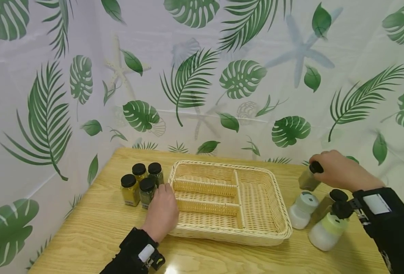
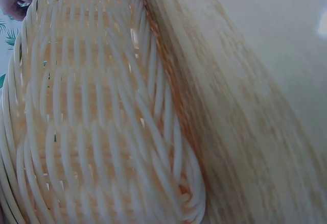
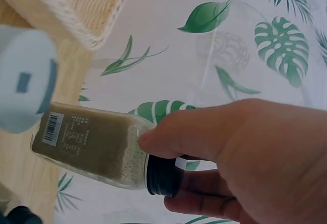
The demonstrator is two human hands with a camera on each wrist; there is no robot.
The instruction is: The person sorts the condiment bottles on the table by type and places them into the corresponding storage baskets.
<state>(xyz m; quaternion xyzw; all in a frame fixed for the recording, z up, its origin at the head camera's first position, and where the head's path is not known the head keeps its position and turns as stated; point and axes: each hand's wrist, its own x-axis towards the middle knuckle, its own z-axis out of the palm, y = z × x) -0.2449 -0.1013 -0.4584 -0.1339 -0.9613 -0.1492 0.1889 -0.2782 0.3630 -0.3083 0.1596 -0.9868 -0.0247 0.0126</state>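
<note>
My right hand (image 1: 340, 171) grips a spice jar (image 1: 308, 179) by its black cap at the table's far right. In the right wrist view, that glass jar (image 3: 87, 147) is mostly full of brownish-grey powder and has a barcode label. At the left end of a divided wicker basket (image 1: 263, 198), my left hand (image 1: 162, 211) holds the rim with bent fingers. Its fingertips come right beside a dark jar (image 1: 148, 192) with a black lid. The left wrist view is mostly filled by the basket's woven wall (image 2: 92, 106), with the left fingers largely hidden.
Left of the basket, yellow jars (image 1: 130, 190) and dark jars stand grouped. On its right are a white-lidded shaker (image 1: 303, 211), a yellow-green-collared container (image 1: 326, 232) and another black-capped jar (image 1: 322, 209). A leaf-print sheet (image 1: 202, 83) hangs behind the wooden table (image 1: 96, 224).
</note>
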